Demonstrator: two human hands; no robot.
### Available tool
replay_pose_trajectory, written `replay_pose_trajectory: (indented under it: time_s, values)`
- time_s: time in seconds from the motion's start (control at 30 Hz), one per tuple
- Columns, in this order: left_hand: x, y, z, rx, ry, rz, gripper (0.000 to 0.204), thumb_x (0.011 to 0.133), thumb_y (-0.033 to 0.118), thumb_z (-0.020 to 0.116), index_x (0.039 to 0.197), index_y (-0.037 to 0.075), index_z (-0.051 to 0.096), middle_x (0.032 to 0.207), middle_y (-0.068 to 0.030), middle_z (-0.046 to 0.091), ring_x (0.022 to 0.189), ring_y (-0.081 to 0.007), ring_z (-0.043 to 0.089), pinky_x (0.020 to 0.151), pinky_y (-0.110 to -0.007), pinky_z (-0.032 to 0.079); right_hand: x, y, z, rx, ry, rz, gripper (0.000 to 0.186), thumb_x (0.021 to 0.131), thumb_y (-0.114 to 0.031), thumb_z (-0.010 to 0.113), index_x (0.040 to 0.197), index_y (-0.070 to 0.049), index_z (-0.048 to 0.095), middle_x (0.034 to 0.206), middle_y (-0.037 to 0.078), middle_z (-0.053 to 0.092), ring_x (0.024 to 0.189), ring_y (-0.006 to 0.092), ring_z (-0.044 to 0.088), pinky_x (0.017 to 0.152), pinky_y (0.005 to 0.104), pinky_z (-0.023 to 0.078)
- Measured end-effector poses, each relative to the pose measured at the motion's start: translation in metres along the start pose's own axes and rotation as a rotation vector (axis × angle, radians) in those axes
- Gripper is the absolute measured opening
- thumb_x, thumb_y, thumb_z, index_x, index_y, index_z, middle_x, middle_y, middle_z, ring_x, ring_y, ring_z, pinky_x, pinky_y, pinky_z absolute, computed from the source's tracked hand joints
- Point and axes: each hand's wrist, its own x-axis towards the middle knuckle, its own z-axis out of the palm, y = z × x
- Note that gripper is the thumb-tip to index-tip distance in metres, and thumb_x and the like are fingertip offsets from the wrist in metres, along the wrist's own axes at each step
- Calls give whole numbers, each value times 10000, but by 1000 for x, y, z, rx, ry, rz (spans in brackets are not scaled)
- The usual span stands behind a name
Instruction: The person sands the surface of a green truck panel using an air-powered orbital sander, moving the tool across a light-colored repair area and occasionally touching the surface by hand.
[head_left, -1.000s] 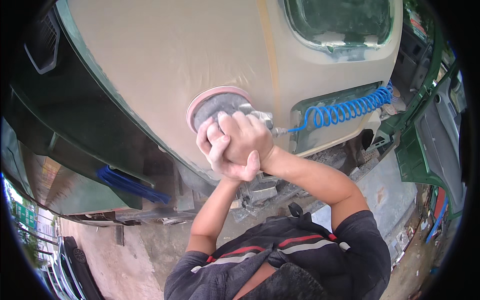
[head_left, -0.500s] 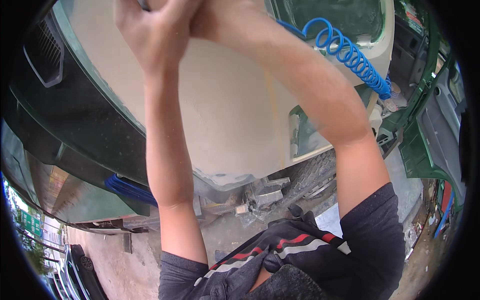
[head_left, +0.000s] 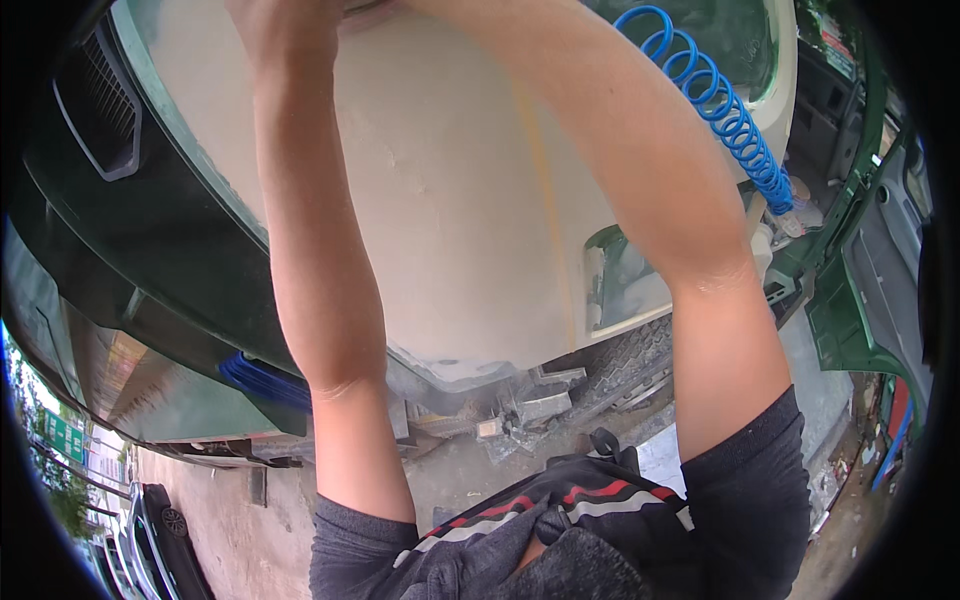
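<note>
Both my arms reach up over a beige, sanded vehicle panel with a yellowish stripe. My left hand is cut off by the top edge, its fingers out of sight. My right forearm runs out of the top too, with that hand beyond the frame. Between them shows a sliver of a round dark thing, probably the sander. A coiled blue hose stretches along the right of my right forearm, past a dark green window area.
Dark green bodywork with a vent lies left, above a bundled blue thing. An open green door stands right. Debris lies under the panel; a parked car is at lower left.
Both hands, earlier clasped on the sander at mid panel, have moved up and out past the top edge, arms now outstretched. The hose's near end has risen with them.
</note>
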Motion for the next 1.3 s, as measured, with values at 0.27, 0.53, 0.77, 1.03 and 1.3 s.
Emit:
replay_pose_trajectory:
  time_s: [0.27,0.53,0.77,1.03,1.3]
  values:
    - [-292,-30,-22,224,14,-48,599,677,236,756,1207,111,507,1239,-197,533,1263,-386,526,1123,-586,378,-163,-45,-19,176,-91,113,146,822,-201,681,743,-117,591,822,65,620,631,191,646,519,309,544]
    - [24,9,26,-21,-56,14,507,836,239,718,1248,-23,581,1124,-195,633,1009,-268,658,884,-358,547,-14,69,42,226,-480,-25,100,813,-182,680,868,-100,661,912,80,619,746,266,681,589,361,577]
    - [-282,-18,-21,254,66,-54,600,648,251,807,1144,92,509,1236,-175,505,1260,-364,494,1095,-537,398,-186,-60,-32,220,-93,61,159,800,-213,655,749,-134,525,777,15,458,612,149,518,470,302,446]
    - [46,-27,8,76,18,52,510,795,223,747,1209,-27,583,1091,-163,635,1023,-246,634,905,-359,520,65,35,-25,202,-109,65,161,814,-198,696,904,-65,682,982,129,648,824,268,712,655,331,615]
    - [-282,-30,-20,271,81,10,602,655,231,745,1169,101,461,1211,-199,520,1243,-355,501,1136,-568,333,-190,-58,-34,205,-256,42,146,838,-145,650,755,-124,532,750,14,481,595,159,565,508,320,529]
